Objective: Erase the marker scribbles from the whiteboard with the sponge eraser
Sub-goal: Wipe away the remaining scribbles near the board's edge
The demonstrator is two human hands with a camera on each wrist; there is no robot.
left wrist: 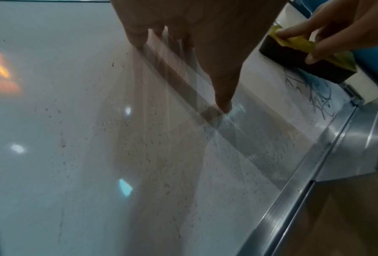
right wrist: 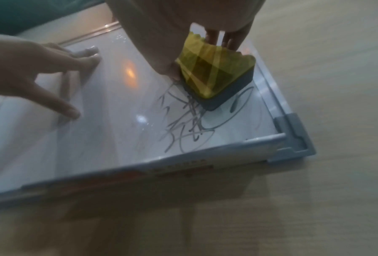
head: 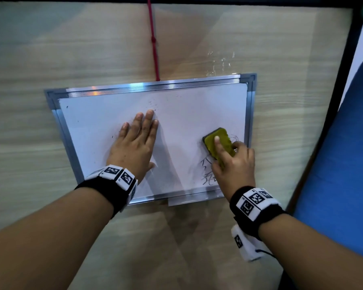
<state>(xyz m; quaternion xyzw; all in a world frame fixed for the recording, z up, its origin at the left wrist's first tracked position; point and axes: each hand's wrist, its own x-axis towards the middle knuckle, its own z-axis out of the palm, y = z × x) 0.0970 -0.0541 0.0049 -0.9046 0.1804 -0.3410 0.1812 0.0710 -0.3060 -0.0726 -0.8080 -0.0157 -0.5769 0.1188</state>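
Sponge (head: 219, 144) flat on board (head: 176, 114), right side, over scribbles (right wrist: 183, 121). Right hand (head: 235, 162) grips sponge, forefinger on top. Left hand (head: 134, 143) flat, fingers straight, pressing mid-board.

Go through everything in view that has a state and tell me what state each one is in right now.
whiteboard: flat on the table, mostly wiped, specks left.
marker scribbles: partly covered by the eraser, not yet erased, near the right edge.
sponge eraser: dark side down on the board, at the scribbles.
right hand: grips the eraser, forefinger on top.
left hand: flat, pressing on the board.
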